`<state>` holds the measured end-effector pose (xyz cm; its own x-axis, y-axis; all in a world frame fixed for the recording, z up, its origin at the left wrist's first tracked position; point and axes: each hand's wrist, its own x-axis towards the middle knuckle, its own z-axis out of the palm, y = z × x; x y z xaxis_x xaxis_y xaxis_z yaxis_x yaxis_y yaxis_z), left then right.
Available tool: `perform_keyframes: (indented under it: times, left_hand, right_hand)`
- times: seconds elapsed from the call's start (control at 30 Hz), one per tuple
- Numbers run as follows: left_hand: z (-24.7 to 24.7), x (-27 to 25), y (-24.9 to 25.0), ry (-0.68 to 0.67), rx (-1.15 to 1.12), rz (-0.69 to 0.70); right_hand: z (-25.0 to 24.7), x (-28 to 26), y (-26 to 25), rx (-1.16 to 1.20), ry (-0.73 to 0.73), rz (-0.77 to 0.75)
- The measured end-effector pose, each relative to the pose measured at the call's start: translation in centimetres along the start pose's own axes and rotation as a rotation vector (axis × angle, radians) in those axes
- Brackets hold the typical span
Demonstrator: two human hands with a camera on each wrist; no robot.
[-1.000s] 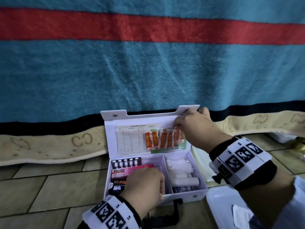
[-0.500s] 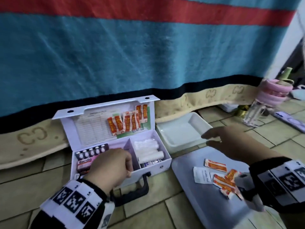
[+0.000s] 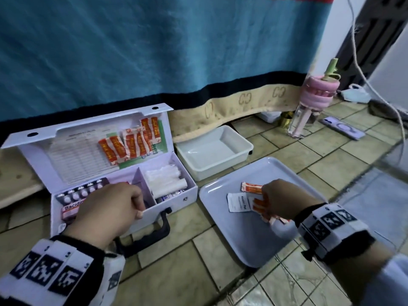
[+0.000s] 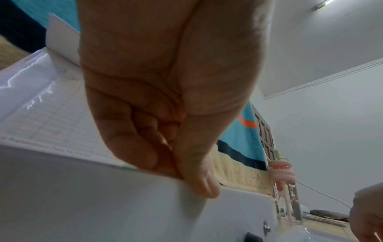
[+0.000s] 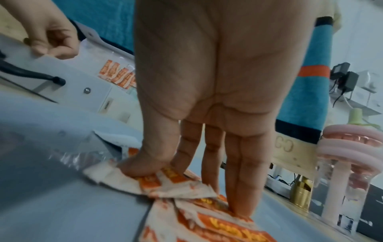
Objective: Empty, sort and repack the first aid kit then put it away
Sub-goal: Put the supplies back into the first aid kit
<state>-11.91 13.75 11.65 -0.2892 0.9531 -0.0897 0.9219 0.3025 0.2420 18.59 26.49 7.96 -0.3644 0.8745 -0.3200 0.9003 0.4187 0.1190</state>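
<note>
— Orange-and-white sachets [image 3: 257, 203] lie on the grey tray [image 3: 254, 241], and the right hand [image 3: 278, 200] is down on them. Is it holding any?

— From the right-wrist view, the thumb and straight fingers [image 5: 242, 188] press flat on the pile; nothing is lifted or wrapped. Fingers are apart, spread over the packets.

— And the first aid kit [image 3: 172, 198]?

— Open on the tiled floor, touching the tray's left edge. The left hand [image 3: 110, 208] clamps its front wall, thumb [image 4: 199, 183] outside and curled fingers inside, so that hand looks tied up steadying it.

— So what does the next reach turn on?

— Probably the sachets in the lid [image 3: 130, 145]. They lie up and to the left of the right hand, beyond the kit's right-hand compartment, fanned with their long axes running roughly upright against the lid. The left hand is nearer, but the right is the free one, so it likely crosses over the kit's front wall.
</note>
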Motion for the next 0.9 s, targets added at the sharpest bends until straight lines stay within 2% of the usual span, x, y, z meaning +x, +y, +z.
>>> perform_keyframes:
  times: [0.13,0.27,0.4,0.43,0.5,0.57,0.6,0.7,0.8,0.9]
  left_hand:
    - [0.2,-0.3,0.1,0.025,0.014,0.003]
    - [0.3,-0.3,0.1,0.032,-0.008,-0.006]
    - [0.4,-0.2,0.1,0.034,-0.013,-0.003]
    - [0.5,-0.2,0.1,0.034,-0.013,-0.002]
    - [0.5,-0.3,0.1,0.033,-0.009,-0.002]
    - [0.5,-0.4,0.2,0.037,-0.002,-0.002]
    - [0.5,-0.4,0.3,0.036,0.000,-0.001]
    - [0.3,-0.3,0.5,0.027,0.005,0.000]
    - [0.2,-0.3,0.5,0.017,0.005,-0.012]
    - [0.1,-0.4,0.6,0.017,-0.006,-0.024]
  right_hand:
    - [0.1,0.7,-0.3,-0.012,0.007,0.035]
    - [-0.1,0.2,0.1,0.171,-0.025,0.041]
    - [-1.5,-0.3,1.1,0.135,-0.008,0.044]
    - [-1.9,-0.3,1.0,0.115,0.006,0.053]
    - [-3.2,0.0,-0.1,0.114,0.155,0.041]
    - [-4.9,0.5,-2.4,0.253,0.355,-0.074]
    - [-5.8,0.7,-3.7,0.386,0.391,-0.165]
    - [-8.7,1.7,-8.2,0.803,0.304,-0.365]
    - [-10.4,3.8,-12.4,0.860,0.162,-0.481]
    - [-11.8,6.1,-15.9,0.971,0.186,-0.565]
